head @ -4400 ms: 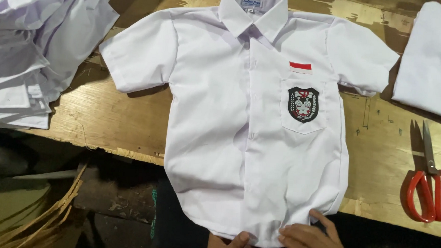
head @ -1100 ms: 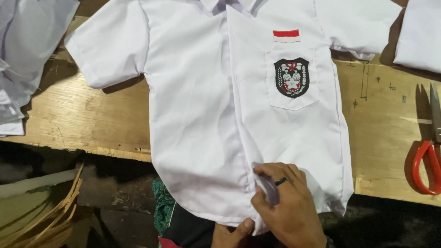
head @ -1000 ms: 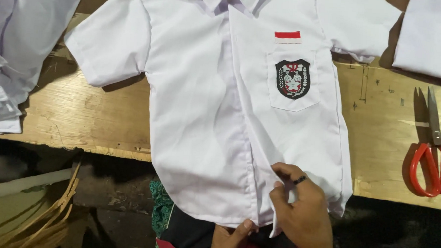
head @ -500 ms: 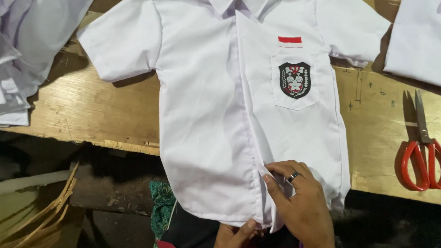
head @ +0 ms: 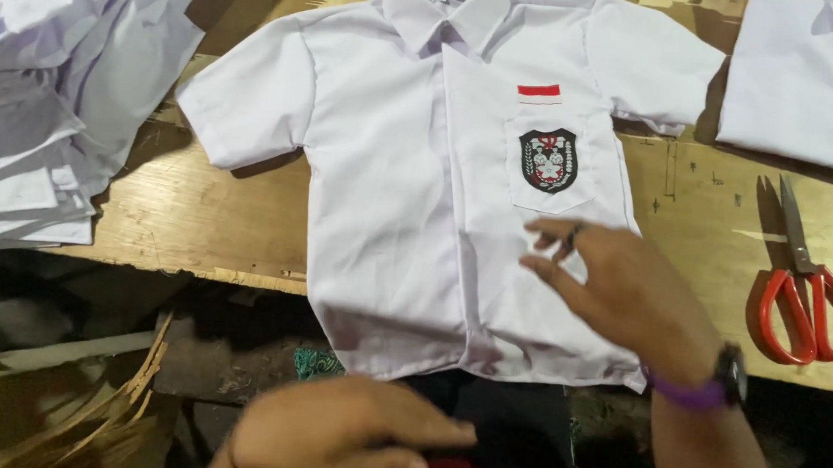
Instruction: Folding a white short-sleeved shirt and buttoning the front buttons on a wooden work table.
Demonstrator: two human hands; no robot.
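Small white short-sleeved cotton shirt (head: 390, 195) with a dark chest badge and a red-and-white strip lies flat, front up, on the light wooden plank table (head: 211, 225). Collar points to the far side; the hem hangs just over the near table edge.

Right hand (head: 629, 290): above the shirt's lower right front, just under the pocket. Fingers spread and loosely curled, open, nothing gripped. Whether the fingertips touch the cloth, can't tell. Ring on one finger; purple band and dark watch at the wrist.

Left hand (head: 342, 432): low in the picture, below the hem and off the table edge, palm down, fingers together and relaxed. Holds nothing. Not touching the shirt as far as I can see.

Edges/room:
- Shirt's left sleeve ends on bare wood; open plank between it and the stack of folded white garments (head: 57, 106) at the table's left end.
- Right sleeve nearly reaches another white shirt (head: 798, 82) at the top right, only a narrow gap between them.
- Red-handled steel scissors (head: 803, 288) lie closed on the table right of the shirt, near the right wrist, clear of the cloth.
- Bare wood between the shirt's right side and the scissors.

Below the table edge: dark floor, pale thin strips (head: 100, 407) at the lower left.
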